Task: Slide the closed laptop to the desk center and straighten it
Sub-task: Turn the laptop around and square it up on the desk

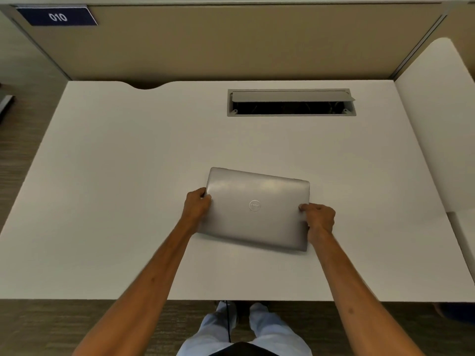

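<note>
A closed silver laptop (257, 209) with a round logo on its lid lies flat on the white desk (115, 188), a little right of the desk's middle and nearer the front half. It sits skewed, its right end turned toward me. My left hand (196, 205) grips the laptop's left edge, fingers curled over the rim. My right hand (318, 218) grips the right edge in the same way. Both forearms reach in from the front edge of the desk.
An open cable hatch (291, 102) with a raised grey flap is set into the desk's back right. A beige partition (231, 42) with a blue "010" label (57, 16) stands behind. A second white surface (437, 124) adjoins on the right.
</note>
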Tool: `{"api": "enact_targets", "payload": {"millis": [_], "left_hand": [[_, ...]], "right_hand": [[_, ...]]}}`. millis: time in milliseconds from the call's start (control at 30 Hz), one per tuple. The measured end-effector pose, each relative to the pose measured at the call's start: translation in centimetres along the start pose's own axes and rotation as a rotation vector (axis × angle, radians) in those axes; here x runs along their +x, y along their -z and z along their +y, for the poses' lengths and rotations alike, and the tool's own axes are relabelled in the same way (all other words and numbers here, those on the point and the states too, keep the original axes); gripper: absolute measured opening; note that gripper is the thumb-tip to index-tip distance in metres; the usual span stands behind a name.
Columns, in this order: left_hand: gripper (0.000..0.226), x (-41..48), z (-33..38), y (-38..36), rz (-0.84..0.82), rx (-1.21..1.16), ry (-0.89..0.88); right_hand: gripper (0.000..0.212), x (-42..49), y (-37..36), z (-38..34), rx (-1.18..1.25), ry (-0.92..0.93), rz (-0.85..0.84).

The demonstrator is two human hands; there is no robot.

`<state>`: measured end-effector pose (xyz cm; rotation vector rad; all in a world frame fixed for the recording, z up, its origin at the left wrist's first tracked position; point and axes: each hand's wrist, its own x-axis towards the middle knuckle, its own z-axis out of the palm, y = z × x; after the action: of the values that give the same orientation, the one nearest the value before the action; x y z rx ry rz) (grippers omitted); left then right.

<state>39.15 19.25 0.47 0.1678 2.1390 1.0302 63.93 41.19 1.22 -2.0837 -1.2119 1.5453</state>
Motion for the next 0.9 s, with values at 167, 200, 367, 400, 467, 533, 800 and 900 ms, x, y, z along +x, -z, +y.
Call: {"api": "enact_targets", "payload": {"millis": [167,200,367,400,467,533,800,900], "left_hand": [[0.042,-1.5,-0.7,-0.2,0.014,-0.09,0.058],[0.038,-1.9,-0.5,-0.2,0.011,-0.095,0.052],[0.03,-2.9,-0.3,-0.4,-0.005,-0.122,0.049],[0.029,-3.0,-0.2,-0.5,-0.01,-0.128,0.052],[0.028,-3.1,-0.3,-0.7,-0.009,-0.155,0.051],[0.028,-3.3,-0.1,-0.8,-0.001,-0.173,0.049],[0.03,-3.8,-0.1,-0.8,0.007,-0.185,0.054],[0.033,-4.0,-0.2,-0.8,0.008,-0.19,0.056]], "right_hand": [[0.029,1.4,0.1,-0.9,-0.065,0.015,-0.043],[0.03,1.2,0.2,-1.2,-0.074,0.02,-0.052],[0.015,1.6,0.6,-1.5,-0.115,0.044,-0.088],[0.012,1.5,0.7,-1.6,-0.131,0.048,-0.088],[0.017,1.5,0.8,-1.7,-0.157,0.065,-0.081],[0.019,1.6,0.9,-1.7,-0.169,0.085,-0.074],[0.02,2.1,0.9,-1.3,-0.168,0.098,-0.077],[0.019,2.2,0.9,-1.1,-0.167,0.098,-0.078]]}}
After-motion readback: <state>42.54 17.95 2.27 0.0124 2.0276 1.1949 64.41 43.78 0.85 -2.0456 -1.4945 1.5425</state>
